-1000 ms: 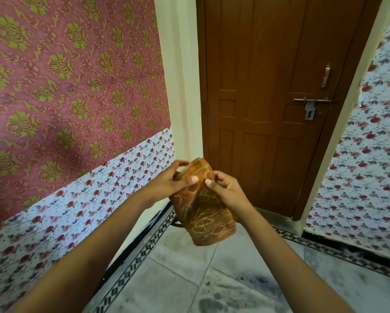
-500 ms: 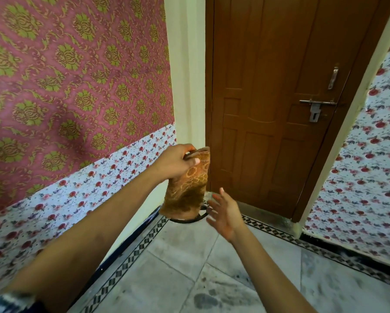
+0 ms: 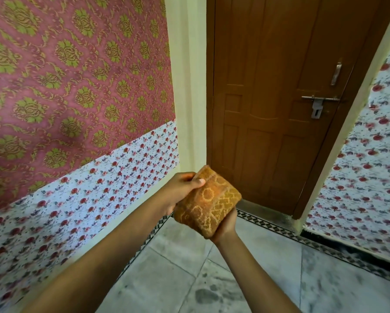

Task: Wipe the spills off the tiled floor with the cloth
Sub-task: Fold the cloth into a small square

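Both hands, left hand (image 3: 180, 190) and right hand (image 3: 225, 224), squeeze the folded cloth (image 3: 208, 201) above the dirty floor (image 3: 212, 290), probably bunching it to wipe.

Both hands hold a folded orange patterned cloth (image 3: 208, 201) in the air above the tiled floor (image 3: 173, 279). Left hand (image 3: 180, 190) grips its upper edge; right hand (image 3: 226, 224) supports it underneath. Dark smudges (image 3: 206, 295) mark the tiles below. Brown door (image 3: 280, 98) closed.
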`<state>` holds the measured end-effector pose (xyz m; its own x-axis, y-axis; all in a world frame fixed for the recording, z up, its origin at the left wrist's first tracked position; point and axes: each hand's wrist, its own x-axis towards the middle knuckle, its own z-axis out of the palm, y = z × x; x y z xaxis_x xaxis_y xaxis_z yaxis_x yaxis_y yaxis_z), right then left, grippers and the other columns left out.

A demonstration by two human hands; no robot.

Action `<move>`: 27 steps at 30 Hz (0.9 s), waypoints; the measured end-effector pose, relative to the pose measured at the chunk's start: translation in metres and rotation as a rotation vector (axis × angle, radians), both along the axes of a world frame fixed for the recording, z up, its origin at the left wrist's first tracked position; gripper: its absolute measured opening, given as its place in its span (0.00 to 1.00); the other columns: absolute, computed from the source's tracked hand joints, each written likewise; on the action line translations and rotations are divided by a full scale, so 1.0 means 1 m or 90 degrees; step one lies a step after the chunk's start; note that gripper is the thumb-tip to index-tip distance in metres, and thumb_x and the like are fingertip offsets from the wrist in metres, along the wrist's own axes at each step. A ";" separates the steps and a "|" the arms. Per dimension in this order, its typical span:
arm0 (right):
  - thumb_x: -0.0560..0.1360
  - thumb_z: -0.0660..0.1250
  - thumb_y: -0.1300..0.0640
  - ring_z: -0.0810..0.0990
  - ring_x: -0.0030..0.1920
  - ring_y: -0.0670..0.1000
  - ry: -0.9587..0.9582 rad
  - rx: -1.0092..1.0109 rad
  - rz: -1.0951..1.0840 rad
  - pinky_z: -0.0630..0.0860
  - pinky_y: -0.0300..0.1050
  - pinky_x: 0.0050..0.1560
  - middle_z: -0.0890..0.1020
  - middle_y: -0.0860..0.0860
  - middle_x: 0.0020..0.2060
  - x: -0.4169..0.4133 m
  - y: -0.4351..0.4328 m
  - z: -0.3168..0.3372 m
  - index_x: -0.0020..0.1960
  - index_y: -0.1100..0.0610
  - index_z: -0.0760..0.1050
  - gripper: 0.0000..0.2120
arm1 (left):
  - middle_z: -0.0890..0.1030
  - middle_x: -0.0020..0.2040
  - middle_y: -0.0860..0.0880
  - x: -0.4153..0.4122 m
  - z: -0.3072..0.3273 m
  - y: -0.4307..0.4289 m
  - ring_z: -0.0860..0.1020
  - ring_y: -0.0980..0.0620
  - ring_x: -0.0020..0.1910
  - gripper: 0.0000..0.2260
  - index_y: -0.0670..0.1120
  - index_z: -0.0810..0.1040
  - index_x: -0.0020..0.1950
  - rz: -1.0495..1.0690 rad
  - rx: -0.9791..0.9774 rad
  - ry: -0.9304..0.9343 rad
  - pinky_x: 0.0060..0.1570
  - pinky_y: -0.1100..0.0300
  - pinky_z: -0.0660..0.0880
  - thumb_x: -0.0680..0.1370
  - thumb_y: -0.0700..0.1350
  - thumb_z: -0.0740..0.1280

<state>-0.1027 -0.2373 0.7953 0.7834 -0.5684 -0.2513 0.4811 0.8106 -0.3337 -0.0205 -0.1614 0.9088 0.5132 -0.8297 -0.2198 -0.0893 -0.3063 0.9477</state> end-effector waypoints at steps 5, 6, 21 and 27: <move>0.74 0.48 0.31 0.76 0.54 0.62 0.033 -0.025 0.004 0.72 0.60 0.54 0.79 0.61 0.53 0.000 -0.004 0.011 0.56 0.57 0.75 0.33 | 0.81 0.49 0.46 0.023 -0.024 0.000 0.78 0.46 0.51 0.12 0.44 0.81 0.53 0.128 0.011 -0.189 0.55 0.50 0.76 0.73 0.48 0.71; 0.73 0.49 0.29 0.77 0.54 0.62 0.044 -0.036 0.013 0.73 0.59 0.53 0.79 0.61 0.53 -0.001 -0.005 0.013 0.56 0.57 0.75 0.35 | 0.82 0.48 0.45 0.026 -0.028 0.002 0.79 0.46 0.49 0.11 0.43 0.81 0.51 0.144 0.006 -0.206 0.54 0.50 0.76 0.72 0.49 0.72; 0.78 0.55 0.48 0.79 0.48 0.59 0.142 -0.191 0.040 0.75 0.56 0.50 0.85 0.57 0.41 -0.009 -0.011 0.019 0.51 0.56 0.77 0.16 | 0.81 0.54 0.46 0.040 -0.062 0.012 0.78 0.46 0.54 0.09 0.50 0.78 0.53 0.080 -0.068 0.163 0.56 0.48 0.76 0.74 0.47 0.70; 0.76 0.64 0.54 0.76 0.58 0.57 0.255 -0.251 0.040 0.74 0.55 0.59 0.77 0.58 0.60 -0.009 -0.014 0.014 0.62 0.58 0.71 0.17 | 0.80 0.54 0.44 0.050 -0.071 0.004 0.78 0.43 0.53 0.12 0.48 0.76 0.53 0.126 -0.023 0.189 0.53 0.44 0.76 0.72 0.49 0.72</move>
